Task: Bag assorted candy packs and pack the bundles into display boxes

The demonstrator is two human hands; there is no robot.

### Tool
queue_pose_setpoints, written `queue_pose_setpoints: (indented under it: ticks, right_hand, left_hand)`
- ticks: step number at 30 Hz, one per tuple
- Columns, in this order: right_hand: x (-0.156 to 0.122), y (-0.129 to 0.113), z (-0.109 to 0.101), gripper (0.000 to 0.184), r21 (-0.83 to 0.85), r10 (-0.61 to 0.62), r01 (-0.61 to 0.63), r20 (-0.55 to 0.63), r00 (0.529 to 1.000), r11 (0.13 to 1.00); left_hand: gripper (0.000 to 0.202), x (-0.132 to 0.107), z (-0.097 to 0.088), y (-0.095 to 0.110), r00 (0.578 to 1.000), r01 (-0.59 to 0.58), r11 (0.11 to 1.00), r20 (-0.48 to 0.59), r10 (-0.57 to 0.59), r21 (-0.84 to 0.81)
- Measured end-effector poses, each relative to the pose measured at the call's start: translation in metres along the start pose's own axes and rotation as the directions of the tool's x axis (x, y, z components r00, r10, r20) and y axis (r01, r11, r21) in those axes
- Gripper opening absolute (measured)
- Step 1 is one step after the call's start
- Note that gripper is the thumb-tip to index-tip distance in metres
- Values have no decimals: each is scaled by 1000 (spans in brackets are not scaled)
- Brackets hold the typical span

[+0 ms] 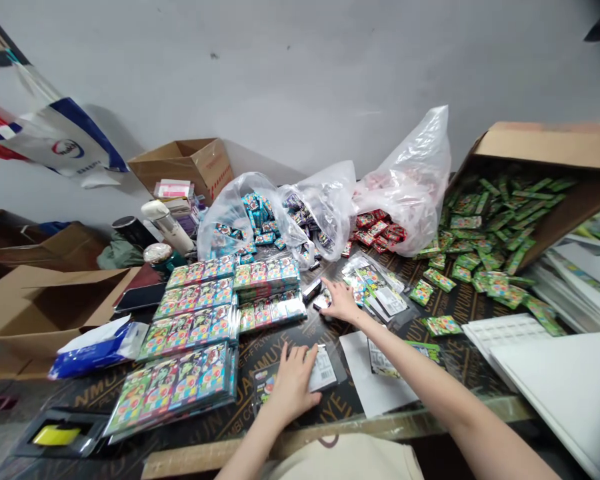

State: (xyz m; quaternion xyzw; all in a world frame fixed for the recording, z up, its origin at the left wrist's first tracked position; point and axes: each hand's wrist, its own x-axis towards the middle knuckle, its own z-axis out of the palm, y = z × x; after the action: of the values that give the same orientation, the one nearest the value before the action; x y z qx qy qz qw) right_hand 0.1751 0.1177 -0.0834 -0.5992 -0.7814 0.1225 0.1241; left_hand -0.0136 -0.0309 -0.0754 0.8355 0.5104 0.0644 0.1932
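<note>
My left hand lies flat with fingers spread on a clear plastic sleeve holding a printed card, near the table's front edge. My right hand reaches forward, fingers stretched out, touching small packets beside a pile of clear sleeves. Stacks of filled colourful card packs lie to the left of both hands.
Three clear bags hold blue, dark and red packets at the back. A tipped cardboard box spills green packets on the right. White sheets lie at right, open boxes at left, a tissue pack near them.
</note>
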Motion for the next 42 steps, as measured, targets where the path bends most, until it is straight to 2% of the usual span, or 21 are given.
queue_pose_setpoints:
  ticks: [3, 5, 8, 10, 12, 14, 15, 17, 19, 20, 21, 24, 26, 27, 30, 32, 33, 35, 37, 40, 42]
  right_hand:
    - [-8, 18, -8, 95, 3, -52, 52, 9, 999, 999]
    - [-13, 41, -18, 95, 8, -29, 29, -25, 999, 1000]
    - [-19, 70, -32, 85, 39, 43, -40, -79, 996, 998]
    - [-27, 72, -38, 78, 66, 50, -44, -97, 994, 997]
    - [-37, 55, -42, 77, 96, 18, -7, -118, 993, 995]
    - [-49, 26, -45, 81, 159, -66, 90, -149, 987, 983]
    - [-55, 11, -47, 83, 195, -120, 152, -165, 979, 969]
    - [-68, -16, -50, 86, 239, -201, 247, -199, 959, 939]
    - [-79, -32, -53, 88, 229, -206, 256, -218, 954, 939]
    - [-84, -36, -54, 87, 215, -190, 236, -215, 958, 948]
    - [-88, -38, -56, 83, 210, -176, 216, -195, 965, 953]
    - [-101, -37, -60, 51, 285, -228, 228, -33, 973, 931]
    - [-107, -37, -63, 43, 368, -313, 279, 33, 949, 887]
    - [-109, -37, -64, 49, 407, -354, 309, 38, 935, 859]
    - [-111, -40, -66, 86, 540, -502, 397, 55, 863, 742]
    - [-112, -41, -66, 94, 631, -582, 402, 99, 807, 664]
    - [-112, -42, -65, 92, 661, -592, 384, 114, 798, 645]
    - [-113, -44, -63, 86, 686, -559, 345, 109, 822, 641]
    - [-115, -47, -62, 86, 687, -532, 345, 71, 844, 639]
    - [-116, -52, -60, 85, 683, -550, 387, 27, 834, 620]
    - [-116, -51, -58, 80, 669, -538, 396, 7, 843, 629]
  left_hand:
    - [84, -2, -5, -10, 998, 60, 998, -17, -60, 7]
    - [83, -4, -8, -16, 997, 80, 997, -16, -80, -5]
    - [84, -5, -11, -20, 994, 105, 994, -14, -106, -43]
    - [85, 0, -13, -16, 990, 122, 984, -53, -129, -127]
    - [82, 9, -15, -7, 974, 123, 940, -141, -175, -318]
    - [72, 21, -17, 6, 940, 104, 795, -202, -275, -597]
    - [67, 28, -18, 12, 921, 90, 672, -194, -337, -735]
    - [65, 39, -20, 22, 899, 59, 362, -108, -425, -930]
    - [69, 46, -24, 24, 883, 21, 108, -32, -468, -994]
    - [71, 47, -27, 22, 871, 3, 40, -17, -491, -999]
    - [71, 47, -31, 19, 854, -9, 7, -11, -520, -1000]
    - [71, 41, -43, 4, 817, 26, 4, 20, -576, -1000]
    - [72, 36, -50, -4, 847, 93, -11, 85, -525, -996]
    - [71, 34, -52, -6, 873, 130, -23, 126, -471, -991]
    - [70, 32, -58, -9, 934, 227, -38, 228, -276, -973]
    - [70, 31, -60, -8, 945, 266, -13, 264, -191, -964]
    - [70, 31, -61, -8, 947, 279, 5, 274, -170, -960]
    - [71, 31, -61, -7, 944, 294, 34, 284, -168, -955]
    - [72, 32, -59, -6, 938, 296, 26, 286, -197, -955]
    - [72, 33, -54, -5, 935, 290, 0, 283, -215, -957]
    - [72, 31, -50, -7, 940, 278, 36, 265, -215, -960]
